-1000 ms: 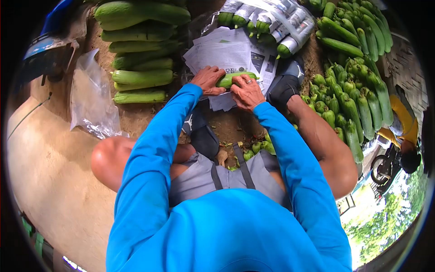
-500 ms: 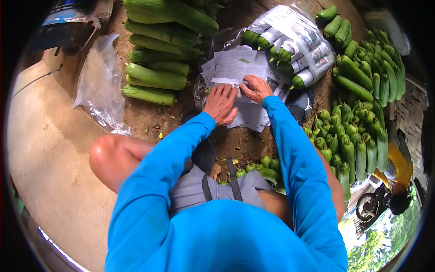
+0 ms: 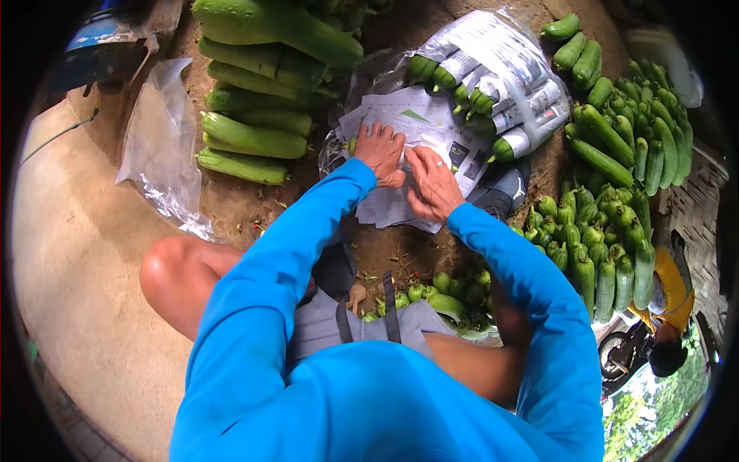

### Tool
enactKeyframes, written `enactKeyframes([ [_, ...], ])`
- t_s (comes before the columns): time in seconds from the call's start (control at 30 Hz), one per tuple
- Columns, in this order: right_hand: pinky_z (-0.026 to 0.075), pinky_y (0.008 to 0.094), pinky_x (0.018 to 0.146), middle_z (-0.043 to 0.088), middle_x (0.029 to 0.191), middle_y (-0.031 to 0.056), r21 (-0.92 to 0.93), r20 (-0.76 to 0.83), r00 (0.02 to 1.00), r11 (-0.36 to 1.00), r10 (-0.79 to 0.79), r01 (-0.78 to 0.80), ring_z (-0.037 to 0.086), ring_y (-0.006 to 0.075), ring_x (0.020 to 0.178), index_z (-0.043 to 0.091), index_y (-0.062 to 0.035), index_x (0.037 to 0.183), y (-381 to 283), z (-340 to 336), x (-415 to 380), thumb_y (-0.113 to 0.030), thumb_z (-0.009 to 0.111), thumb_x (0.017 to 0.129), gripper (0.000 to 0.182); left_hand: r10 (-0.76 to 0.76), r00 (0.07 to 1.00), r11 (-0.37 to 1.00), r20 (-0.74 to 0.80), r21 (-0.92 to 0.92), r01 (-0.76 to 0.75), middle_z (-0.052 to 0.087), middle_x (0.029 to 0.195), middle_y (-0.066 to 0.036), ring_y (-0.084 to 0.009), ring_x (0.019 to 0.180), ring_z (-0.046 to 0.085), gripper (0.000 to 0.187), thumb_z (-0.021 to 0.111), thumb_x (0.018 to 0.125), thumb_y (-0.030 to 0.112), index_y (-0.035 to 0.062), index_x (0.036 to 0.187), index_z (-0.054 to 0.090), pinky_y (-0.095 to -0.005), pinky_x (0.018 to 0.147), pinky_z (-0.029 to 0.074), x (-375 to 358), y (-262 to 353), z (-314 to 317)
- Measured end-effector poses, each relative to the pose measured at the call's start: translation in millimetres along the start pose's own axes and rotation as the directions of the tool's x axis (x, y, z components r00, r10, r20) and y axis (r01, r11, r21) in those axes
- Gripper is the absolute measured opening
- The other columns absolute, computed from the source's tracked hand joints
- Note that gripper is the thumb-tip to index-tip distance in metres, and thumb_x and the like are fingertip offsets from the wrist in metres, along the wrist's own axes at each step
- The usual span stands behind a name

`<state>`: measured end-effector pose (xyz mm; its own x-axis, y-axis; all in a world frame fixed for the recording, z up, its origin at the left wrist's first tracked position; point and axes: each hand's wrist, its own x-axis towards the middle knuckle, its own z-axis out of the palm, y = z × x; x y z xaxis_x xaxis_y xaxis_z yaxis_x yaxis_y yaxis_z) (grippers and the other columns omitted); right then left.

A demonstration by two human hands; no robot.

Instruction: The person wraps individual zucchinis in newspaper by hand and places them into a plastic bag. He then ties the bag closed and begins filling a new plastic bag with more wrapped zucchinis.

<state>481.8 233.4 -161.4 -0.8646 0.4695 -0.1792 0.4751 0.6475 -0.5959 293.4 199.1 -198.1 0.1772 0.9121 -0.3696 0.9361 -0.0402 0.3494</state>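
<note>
On a stack of printed paper sheets (image 3: 385, 206) in front of me, a green gourd lies mostly hidden under paper and my hands. Small green ends show at both sides. My left hand (image 3: 379, 154) curls its fingers over the left part of this paper roll. Close beside it, my right hand (image 3: 436, 183) bends its fingers over the right part, thumb toward me. Just beyond, a clear plastic bag (image 3: 493, 38) holds several paper-wrapped gourds (image 3: 531, 135) with their green ends sticking out.
Large green gourds (image 3: 258, 138) are piled at the left, beside an empty plastic bag (image 3: 158, 142). More gourds (image 3: 600, 231) stand and lie in heaps at the right. Others (image 3: 446, 304) lie between my legs. A person in yellow (image 3: 673, 292) is at the far right near a motorbike (image 3: 616, 358).
Both hands have shifted, the right one coming nearer to me and curling more over the paper. A green end now shows right of it. The view has moved slightly.
</note>
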Motion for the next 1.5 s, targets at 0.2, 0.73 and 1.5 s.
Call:
enactKeyframes([
  [0.2, 0.023, 0.052, 0.116, 0.037, 0.142, 0.023, -0.192, -0.074, 0.997, 0.981, 0.008, -0.022, 0.032, 0.042, 0.136, 0.026, 0.0026, 0.148, 19.8, 14.6, 15.4, -0.053, 0.062, 0.08, 0.095, -0.327, 0.795, 0.8, -0.511, -0.598, -0.055, 0.065, 0.103, -0.016, -0.0288, 0.096, 0.064, 0.021, 0.061, 0.078, 0.007, 0.0016, 0.098, 0.062, -0.0383, 0.083, 0.05, -11.4, -4.0, -33.1],
  [0.73, 0.053, 0.0452, 0.071, 0.067, 0.1, 0.0159, -0.042, 0.544, 0.829, 0.991, 0.13, -0.127, 0.067, 0.0333, 0.081, 0.063, -0.0041, 0.111, 72.3, -15.4, 82.0, -0.062, 0.072, 0.071, 0.071, -0.324, 0.841, -0.245, 0.432, -0.897, 0.367, 0.06, 0.106, -0.005, -0.0134, 0.084, 0.053, 0.068, 0.034, 0.096, 0.063, 0.0059, 0.125, 0.056, -0.0284, 0.071, 0.043, -36.1, 33.7, 25.3],
  [1.5, 0.048, 0.0522, 0.074, 0.065, 0.092, 0.0249, 0.367, 0.236, 0.968, 0.93, -0.079, -0.014, 0.062, 0.0435, 0.083, 0.066, -0.0023, 0.106, -2.1, -135.0, 65.6, -0.069, 0.051, 0.084, 0.072, -0.301, 0.95, -0.503, 0.084, -0.86, -0.083, 0.056, 0.13, -0.01, -0.0204, 0.116, 0.057, 0.055, 0.041, 0.103, 0.046, 0.0072, 0.143, 0.041, -0.0378, 0.101, 0.046, -52.3, 53.2, -96.1],
])
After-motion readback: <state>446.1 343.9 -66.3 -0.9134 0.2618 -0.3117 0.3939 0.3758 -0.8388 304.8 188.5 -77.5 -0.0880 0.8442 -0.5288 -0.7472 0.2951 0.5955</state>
